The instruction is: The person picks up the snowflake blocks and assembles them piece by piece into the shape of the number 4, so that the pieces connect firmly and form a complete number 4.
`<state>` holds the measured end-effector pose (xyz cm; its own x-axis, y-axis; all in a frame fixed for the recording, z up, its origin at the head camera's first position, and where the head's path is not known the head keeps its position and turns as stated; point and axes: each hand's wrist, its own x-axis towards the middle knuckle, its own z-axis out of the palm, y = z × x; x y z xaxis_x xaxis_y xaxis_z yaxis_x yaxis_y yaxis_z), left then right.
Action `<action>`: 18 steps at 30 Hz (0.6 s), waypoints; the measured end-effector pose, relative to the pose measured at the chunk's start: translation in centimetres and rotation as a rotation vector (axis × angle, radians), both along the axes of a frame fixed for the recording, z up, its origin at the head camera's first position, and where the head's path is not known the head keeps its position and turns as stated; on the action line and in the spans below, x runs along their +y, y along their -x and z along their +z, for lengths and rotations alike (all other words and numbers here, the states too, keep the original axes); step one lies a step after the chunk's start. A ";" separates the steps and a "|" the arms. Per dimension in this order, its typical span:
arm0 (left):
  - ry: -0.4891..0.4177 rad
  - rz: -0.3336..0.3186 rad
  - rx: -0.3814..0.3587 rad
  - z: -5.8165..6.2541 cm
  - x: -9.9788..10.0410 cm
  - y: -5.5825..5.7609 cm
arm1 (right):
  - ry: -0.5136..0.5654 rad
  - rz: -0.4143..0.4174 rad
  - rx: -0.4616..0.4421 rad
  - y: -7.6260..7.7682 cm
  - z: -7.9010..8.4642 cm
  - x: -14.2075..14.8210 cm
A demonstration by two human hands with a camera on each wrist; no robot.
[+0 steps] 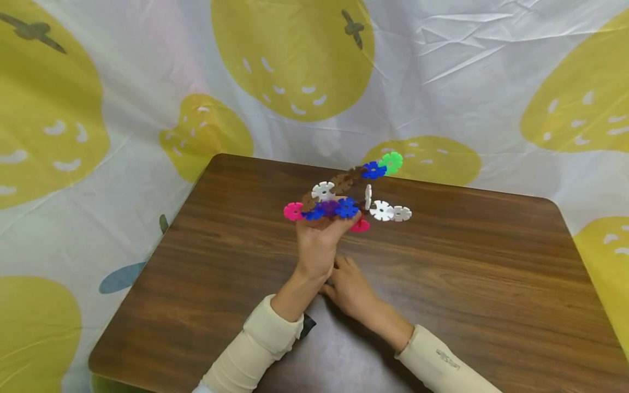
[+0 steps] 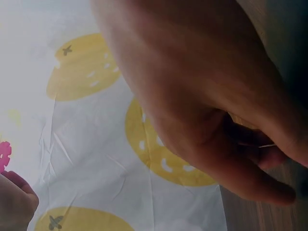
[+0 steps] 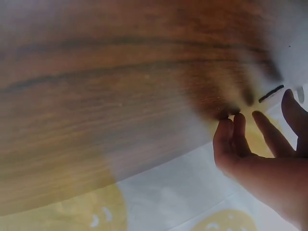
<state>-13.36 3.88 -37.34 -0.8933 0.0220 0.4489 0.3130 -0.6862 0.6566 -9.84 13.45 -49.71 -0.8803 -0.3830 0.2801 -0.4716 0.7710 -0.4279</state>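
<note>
My left hand (image 1: 316, 248) holds up a build of interlocking snowflake discs (image 1: 346, 207), gripping it by its near end over the table. The discs are notched plastic rounds in blue, brown, white, pink, purple and green, with a green disc (image 1: 391, 163) at the far tip and white discs (image 1: 383, 210) off to the right. My right hand (image 1: 355, 289) is at the left wrist, its fingertips partly hidden behind it. In the left wrist view the right hand (image 2: 192, 101) looms large, while a pink disc (image 2: 5, 155) shows by the left hand (image 2: 17, 202). Spread, bent fingers show on the right hand (image 3: 262, 159) in its own wrist view.
The brown wood-grain table (image 1: 467, 273) lies under both hands. Behind it hangs a white cloth (image 1: 442, 71) printed with yellow fruit. A small black piece (image 1: 307, 326) pokes out beside the left cuff. Cream sleeves (image 1: 272, 327) cover both forearms.
</note>
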 end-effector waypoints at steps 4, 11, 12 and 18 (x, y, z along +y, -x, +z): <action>0.002 -0.005 0.001 0.0 0.0 0.0 | -0.044 0.006 0.089 0.1 -0.3 -0.2; -0.024 -0.031 0.019 0.0 0.1 0.1 | 0.002 0.016 0.030 0.0 0.1 -0.1; -0.029 -0.031 0.020 0.0 0.1 0.1 | 0.023 0.013 -0.016 -0.1 0.2 0.0; -0.025 -0.009 0.008 0.1 0.1 0.1 | 0.095 -0.082 -0.192 0.0 2.3 1.7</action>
